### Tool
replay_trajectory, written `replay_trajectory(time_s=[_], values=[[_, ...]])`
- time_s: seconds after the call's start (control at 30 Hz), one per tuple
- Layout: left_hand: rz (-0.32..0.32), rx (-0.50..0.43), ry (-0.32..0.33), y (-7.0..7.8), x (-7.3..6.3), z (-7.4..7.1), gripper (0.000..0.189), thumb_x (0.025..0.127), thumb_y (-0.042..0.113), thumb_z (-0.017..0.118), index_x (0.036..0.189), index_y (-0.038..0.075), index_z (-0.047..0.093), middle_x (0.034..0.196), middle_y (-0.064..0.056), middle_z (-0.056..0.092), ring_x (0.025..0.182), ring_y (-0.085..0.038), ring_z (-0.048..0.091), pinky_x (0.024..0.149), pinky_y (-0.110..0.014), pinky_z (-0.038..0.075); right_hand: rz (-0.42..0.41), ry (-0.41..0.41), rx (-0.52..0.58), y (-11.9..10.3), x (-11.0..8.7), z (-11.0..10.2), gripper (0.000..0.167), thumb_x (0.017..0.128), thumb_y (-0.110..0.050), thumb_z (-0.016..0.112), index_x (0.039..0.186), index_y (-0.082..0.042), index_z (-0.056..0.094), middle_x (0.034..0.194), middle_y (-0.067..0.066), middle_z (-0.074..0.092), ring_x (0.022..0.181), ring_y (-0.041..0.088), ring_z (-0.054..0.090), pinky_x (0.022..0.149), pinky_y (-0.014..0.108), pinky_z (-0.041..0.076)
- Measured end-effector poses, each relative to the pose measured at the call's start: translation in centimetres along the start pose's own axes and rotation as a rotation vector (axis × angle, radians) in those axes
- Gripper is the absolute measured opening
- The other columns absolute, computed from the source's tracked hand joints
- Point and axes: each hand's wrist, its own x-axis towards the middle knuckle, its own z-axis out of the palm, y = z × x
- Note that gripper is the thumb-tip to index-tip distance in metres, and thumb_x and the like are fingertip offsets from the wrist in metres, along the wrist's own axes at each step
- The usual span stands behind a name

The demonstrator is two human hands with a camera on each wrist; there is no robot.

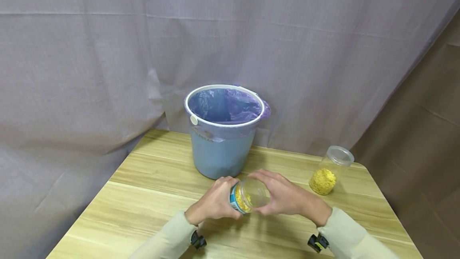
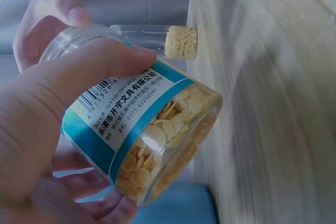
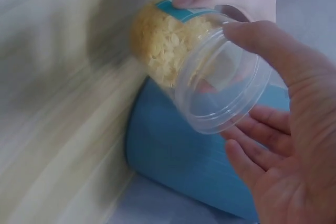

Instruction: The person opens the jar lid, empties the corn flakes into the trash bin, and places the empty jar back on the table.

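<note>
A clear plastic jar with a blue-and-white label lies tilted low over the table, yellow flakes gathered toward its base. My left hand grips it round the label, thumb across the print in the left wrist view. At the other end, my right hand holds the clear round rim between thumb and fingers. The right thumb tip meets the rim's upper edge, and the other fingertips lie along its lower side. A second jar of yellow flakes, with a translucent lid, stands to the right.
Behind my hands stands a blue bucket with a white rim and a purple plastic liner. All rests on a wood-grain table. Grey cloth hangs behind, and darker cloth is at the right.
</note>
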Motion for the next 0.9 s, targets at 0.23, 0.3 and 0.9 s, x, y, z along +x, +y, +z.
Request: replay_trajectory(time_s=[0.23, 0.3, 0.9], values=[[-0.009, 0.005, -0.006, 0.1, 0.0, -0.1, 0.075, 0.057, 0.025, 0.099, 0.123, 0.006, 0.069, 0.109, -0.002, 0.072, 0.096, -0.011, 0.061, 0.084, -0.022, 0.054, -0.009, -0.025, -0.011, 0.2, 0.1, -0.2, 0.098, 0.068, -0.037, 0.099, 0.148, -0.003, 0.054, 0.146, 0.017, 0.063, 0.133, 0.039, 0.064, 0.108, 0.054, 0.056], [-0.015, 0.008, -0.008, 0.1, -0.1, 0.0, 0.076, 0.057, 0.025, 0.099, 0.124, 0.006, 0.069, 0.109, -0.002, 0.072, 0.097, -0.012, 0.061, 0.085, -0.023, 0.054, 0.03, -0.031, -0.002, 0.1, 0.0, -0.2, 0.101, 0.07, -0.046, 0.096, 0.15, -0.002, 0.053, 0.147, 0.019, 0.062, 0.133, 0.039, 0.064, 0.108, 0.055, 0.057], [-0.025, 0.02, -0.02, 0.4, -0.1, -0.1, 0.079, 0.058, 0.025, 0.099, 0.127, 0.004, 0.068, 0.11, -0.002, 0.071, 0.099, -0.014, 0.061, 0.082, -0.021, 0.055, 0.215, 0.026, 0.057, -0.3, 0.3, 0.9, 0.061, 0.081, -0.061, 0.083, 0.106, -0.008, 0.069, 0.094, 0.005, 0.071, 0.08, 0.017, 0.066, 0.064, 0.021, 0.055]])
